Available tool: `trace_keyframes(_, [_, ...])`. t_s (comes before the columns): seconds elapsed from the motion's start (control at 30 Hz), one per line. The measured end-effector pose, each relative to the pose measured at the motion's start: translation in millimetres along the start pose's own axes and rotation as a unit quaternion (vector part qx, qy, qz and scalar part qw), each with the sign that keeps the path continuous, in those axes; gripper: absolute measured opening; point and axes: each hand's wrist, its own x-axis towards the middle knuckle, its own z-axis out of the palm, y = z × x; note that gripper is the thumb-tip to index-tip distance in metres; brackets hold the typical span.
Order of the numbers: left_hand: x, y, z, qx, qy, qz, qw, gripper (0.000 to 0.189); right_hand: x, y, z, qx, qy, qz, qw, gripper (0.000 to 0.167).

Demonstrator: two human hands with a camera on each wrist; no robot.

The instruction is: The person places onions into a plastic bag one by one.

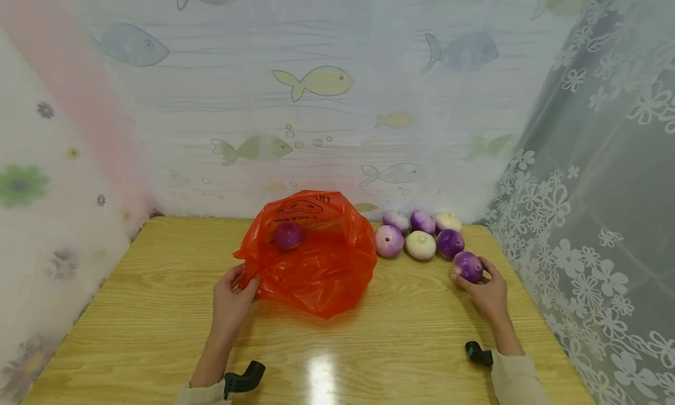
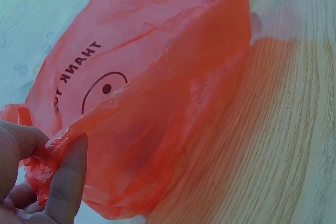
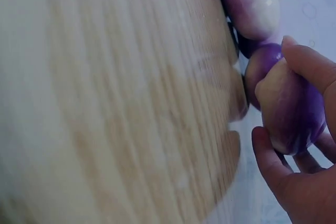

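A red plastic bag (image 1: 321,276) lies with its mouth spread toward me, and one purple onion (image 1: 289,235) shows inside it. My left hand (image 1: 235,293) pinches the left edge of the bag; in the left wrist view the bunched film runs between thumb and fingers (image 2: 68,182). At the right, my right hand (image 1: 489,288) grips a purple-and-white onion (image 1: 468,267), thumb and fingers around its sides. The right wrist view shows this onion (image 3: 291,108) close beside another purple onion (image 3: 260,69). Whether it still touches the table cannot be told.
Several purple and white onions, among them a white onion (image 1: 420,245) and a pale purple onion (image 1: 389,241), sit together right of the bag. The wooden table (image 1: 379,346) ends at a fish-print curtain (image 1: 327,118) behind and a lace curtain (image 1: 596,264) at right.
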Motion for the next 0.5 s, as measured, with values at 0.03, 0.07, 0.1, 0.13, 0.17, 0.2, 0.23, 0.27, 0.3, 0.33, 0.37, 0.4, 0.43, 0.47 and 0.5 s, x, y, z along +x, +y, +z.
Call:
trace_keyframes(0.03, [-0.1, 0.1, 0.4, -0.002, 0.0, 0.0, 1.0, 0.048, -0.7, -1, 0, 0.004, -0.003, -0.003, 1.0, 0.089])
trace_keyframes(0.07, [-0.3, 0.4, 0.7, -0.003, -0.001, 0.0, 1.0, 0.048, -1.5, -1, 0, 0.005, -0.006, -0.007, 0.9999, 0.089])
trace_keyframes(0.1, [-0.5, 0.6, 1.1, -0.005, -0.002, 0.001, 1.0, 0.047, -2.4, -2, 0, 0.007, -0.01, -0.008, 0.9999, 0.089])
trace_keyframes(0.13, [-0.7, 0.8, 1.5, -0.006, -0.002, 0.002, 1.0, 0.047, -3.2, -3, 0, 0.01, -0.015, -0.01, 0.9998, 0.09])
trace_keyframes(0.17, [-1.1, 1.2, 1.9, -0.006, -0.002, 0.002, 1.0, 0.047, -4.6, -6, 0, 0.012, -0.019, -0.013, 0.9997, 0.09])
trace_keyframes(0.2, [-1.2, 1.4, 2.1, -0.005, -0.002, 0.003, 1.0, 0.046, -5.6, -7, 0, 0.014, -0.022, -0.016, 0.9995, 0.09])
trace_keyframes(0.23, [-1.2, 1.6, 2.2, -0.003, -0.001, 0.003, 1.0, 0.046, -6.7, -9, -1, 0.015, -0.026, -0.019, 0.9994, 0.09])
trace_keyframes(0.27, [-1.1, 1.6, 2.2, -0.002, -0.001, 0.004, 1.0, 0.046, -7.8, -10, -1, 0.017, -0.027, -0.023, 0.9992, 0.09])
trace_keyframes(0.3, [-0.9, 1.5, 2.1, 0.001, 0.001, 0.005, 1.0, 0.046, -8.8, -12, -1, 0.018, -0.029, -0.027, 0.9991, 0.09])
trace_keyframes(0.33, [-0.9, 1.5, 2.1, 0.004, 0.002, 0.006, 1.0, 0.046, -9.9, -14, 0, 0.018, -0.029, -0.033, 0.9989, 0.089])
trace_keyframes(0.37, [-0.8, 1.4, 2.0, 0.005, 0.004, 0.008, 0.9999, 0.046, -11.1, -16, 0, 0.016, -0.028, -0.038, 0.9988, 0.089])
trace_keyframes(0.4, [-0.6, 1.1, 1.8, 0.007, 0.005, 0.008, 0.9999, 0.046, -12.3, -18, 0, 0.013, -0.027, -0.043, 0.9986, 0.088])
trace_keyframes(0.43, [-0.4, 0.7, 1.5, 0.008, 0.005, 0.008, 0.9999, 0.046, -13.5, -21, 1, 0.013, -0.026, -0.048, 0.9985, 0.087])
trace_keyframes(0.47, [-0.3, 0.3, 1.3, 0.007, 0.005, 0.009, 0.9999, 0.046, -14.6, -23, 1, 0.013, -0.024, -0.051, 0.9983, 0.086])
trace_keyframes(0.5, [-0.3, 0.1, 1.1, 0.007, 0.005, 0.009, 0.9999, 0.046, -16.0, -26, 2, 0.012, -0.023, -0.054, 0.9982, 0.085])
